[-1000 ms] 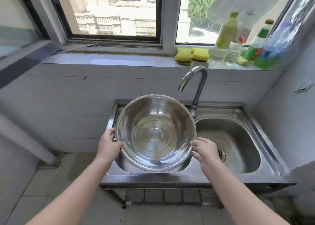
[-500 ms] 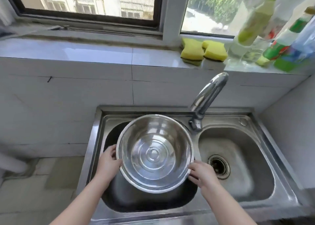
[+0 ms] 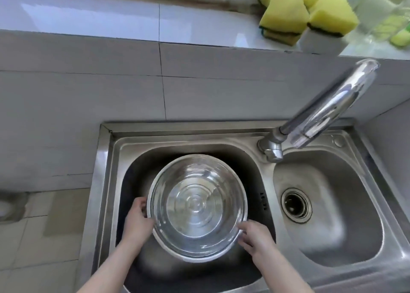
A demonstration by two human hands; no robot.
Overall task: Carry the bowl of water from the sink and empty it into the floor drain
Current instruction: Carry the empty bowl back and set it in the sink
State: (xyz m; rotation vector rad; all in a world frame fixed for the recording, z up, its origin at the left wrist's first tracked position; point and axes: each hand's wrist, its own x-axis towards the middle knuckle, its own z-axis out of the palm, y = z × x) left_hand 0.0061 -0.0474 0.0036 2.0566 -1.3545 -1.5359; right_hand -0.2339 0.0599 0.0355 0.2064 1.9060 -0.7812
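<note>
A round stainless steel bowl (image 3: 197,206) sits low inside the left basin of a double steel sink (image 3: 104,181). Its shiny bottom shows ring marks; I cannot tell how much water it holds. My left hand (image 3: 137,221) grips the bowl's left rim, fingers curled over the edge. My right hand (image 3: 255,237) holds the lower right rim. The floor drain is not clearly in view.
A chrome faucet (image 3: 321,112) leans over the divider between the basins. The right basin (image 3: 346,232) has a round drain (image 3: 296,205). Yellow sponges (image 3: 308,15) and bottles stand on the tiled sill. Tiled floor (image 3: 33,248) lies left of the sink.
The bowl has gone down from above the sink's front edge into the left basin, both hands staying on its rim. The view has tilted downward and closer to the sink.
</note>
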